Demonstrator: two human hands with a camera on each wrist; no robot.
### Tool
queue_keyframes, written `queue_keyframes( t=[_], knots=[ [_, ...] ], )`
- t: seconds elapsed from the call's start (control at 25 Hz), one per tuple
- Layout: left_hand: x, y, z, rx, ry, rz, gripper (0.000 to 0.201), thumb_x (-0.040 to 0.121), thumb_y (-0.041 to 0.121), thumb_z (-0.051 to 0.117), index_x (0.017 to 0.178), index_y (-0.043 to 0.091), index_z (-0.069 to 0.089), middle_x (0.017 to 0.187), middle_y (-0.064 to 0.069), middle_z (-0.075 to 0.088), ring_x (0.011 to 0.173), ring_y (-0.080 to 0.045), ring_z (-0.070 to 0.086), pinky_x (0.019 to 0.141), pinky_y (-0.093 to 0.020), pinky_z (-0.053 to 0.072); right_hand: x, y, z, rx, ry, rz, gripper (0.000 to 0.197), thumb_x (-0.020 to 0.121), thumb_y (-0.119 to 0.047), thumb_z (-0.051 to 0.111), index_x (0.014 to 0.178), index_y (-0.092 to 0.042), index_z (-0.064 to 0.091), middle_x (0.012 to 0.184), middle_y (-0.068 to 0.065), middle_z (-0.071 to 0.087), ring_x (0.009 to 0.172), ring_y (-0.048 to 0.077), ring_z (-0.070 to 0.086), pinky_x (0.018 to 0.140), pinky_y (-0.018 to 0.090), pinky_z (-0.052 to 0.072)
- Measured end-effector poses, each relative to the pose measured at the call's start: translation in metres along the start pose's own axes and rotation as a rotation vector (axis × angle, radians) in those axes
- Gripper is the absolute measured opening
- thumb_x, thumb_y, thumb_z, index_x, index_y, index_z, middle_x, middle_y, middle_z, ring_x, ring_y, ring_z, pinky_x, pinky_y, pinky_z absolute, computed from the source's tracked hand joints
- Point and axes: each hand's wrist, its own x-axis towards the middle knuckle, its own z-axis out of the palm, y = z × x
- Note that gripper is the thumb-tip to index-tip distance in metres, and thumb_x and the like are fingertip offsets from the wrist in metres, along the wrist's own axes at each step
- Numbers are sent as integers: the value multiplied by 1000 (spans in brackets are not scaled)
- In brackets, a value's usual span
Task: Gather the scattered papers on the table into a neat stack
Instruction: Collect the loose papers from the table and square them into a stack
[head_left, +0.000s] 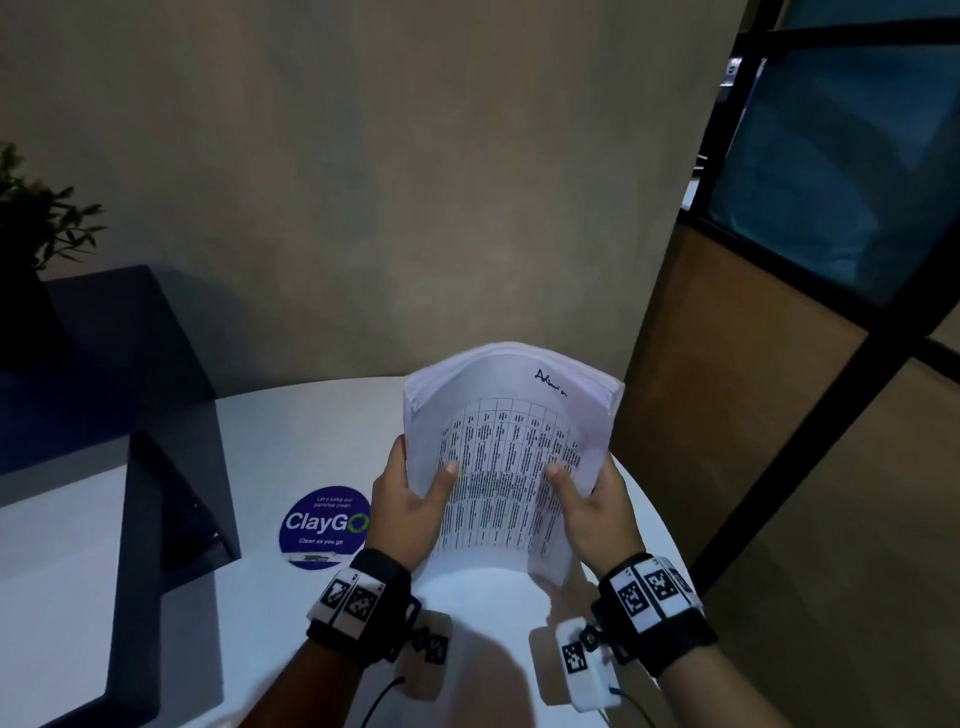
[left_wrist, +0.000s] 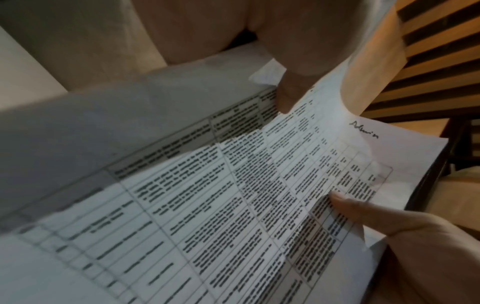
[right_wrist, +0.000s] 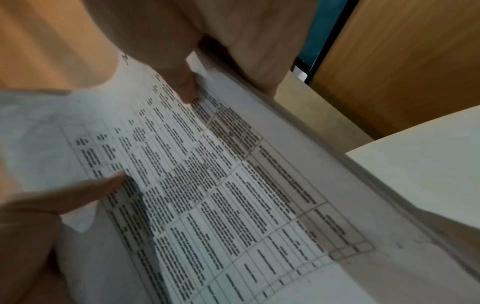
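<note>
while left hand (head_left: 405, 499) and right hand (head_left: 597, 504) grip the papers (head_left: 506, 457), a sticker (head_left: 323, 522) lies beside them.

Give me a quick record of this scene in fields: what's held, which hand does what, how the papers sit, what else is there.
held: stack of papers, printed grid facing the person
left hand: grips left edge, thumb on front
right hand: grips right edge, thumb on front
pose: upright, bowed, over the table
also there: ClayGo sticker on table, plant at left

Black wristbands (head_left: 675, 642), white marker tags (head_left: 644, 587)
</note>
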Motion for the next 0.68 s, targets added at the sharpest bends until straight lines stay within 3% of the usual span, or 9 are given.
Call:
queue_keyframes(
  t=[0.08, 0.16, 0.2, 0.28, 0.4, 0.48, 0.52, 0.6, 0.68],
  knots=[
    [5, 8, 1, -5, 53, 39, 20, 86, 38, 65, 104, 36, 55, 99, -2, 69, 90, -21, 66, 77, -52, 58, 2, -7, 1, 3, 4, -31, 30, 97, -13, 60, 126, -18, 56, 112, -13, 67, 105, -6, 62, 93, 21, 50],
    [16, 17, 0, -38, 99, 78, 22, 91, 22, 66, 110, 28, 57, 101, 2, 69, 92, -13, 66, 79, -42, 58, 9, -19, 1, 33, 13, -63, 28, 97, -10, 60, 123, -19, 55, 110, -16, 66, 100, -13, 62, 84, 10, 49],
    [19, 20, -1, -62, 107, 84, 28, 91, 20, 66, 117, 21, 57, 105, 6, 68, 96, -8, 65, 80, -36, 57, 11, -21, 1, 52, 13, -61, 27, 96, -11, 60, 122, -18, 55, 111, -13, 68, 103, -8, 63, 85, 15, 51],
    [22, 20, -5, -87, 97, 77, 37, 89, 21, 68, 124, 19, 55, 110, 12, 68, 99, -2, 65, 82, -30, 55, 13, -19, 0, 42, 21, -64, 32, 95, -14, 63, 125, -17, 55, 116, -3, 69, 112, 12, 65, 94, 36, 54],
    [15, 15, -9, -98, 43, 67, 37, 88, 15, 70, 114, 36, 53, 106, 17, 67, 94, 7, 65, 80, -24, 56, 9, -10, -5, 28, 42, -41, 38, 88, -23, 71, 120, -37, 56, 116, -1, 70, 111, 20, 66, 96, 53, 54],
    [12, 19, -10, -130, 29, 89, 41, 86, 12, 71, 109, 40, 50, 101, 22, 67, 92, 9, 64, 74, -15, 55, 7, -16, -8, 49, 53, -83, 46, 81, -26, 74, 115, -49, 54, 115, -5, 70, 110, 18, 67, 93, 54, 55],
    [12, 24, -12, -151, 32, 111, 42, 85, 13, 72, 109, 39, 50, 100, 25, 68, 94, 9, 65, 73, -12, 53, 7, -23, -9, 61, 56, -126, 50, 80, -23, 76, 115, -49, 52, 114, -9, 69, 110, 16, 67, 93, 51, 56],
    [15, 38, -17, -191, 40, 205, 44, 80, 23, 76, 113, 38, 50, 104, 24, 68, 100, 1, 66, 78, -14, 53, 6, -39, -12, 97, 54, -232, 57, 81, -14, 79, 121, -38, 47, 110, -22, 67, 106, 7, 67, 90, 41, 58],
    [19, 52, -20, -245, 37, 301, 44, 77, 31, 73, 116, 30, 52, 112, 10, 68, 104, -14, 66, 84, -22, 54, 6, -55, -11, 122, 71, -302, 57, 79, -19, 81, 121, -34, 46, 106, -29, 64, 102, 6, 67, 84, 33, 59]
  ],
)
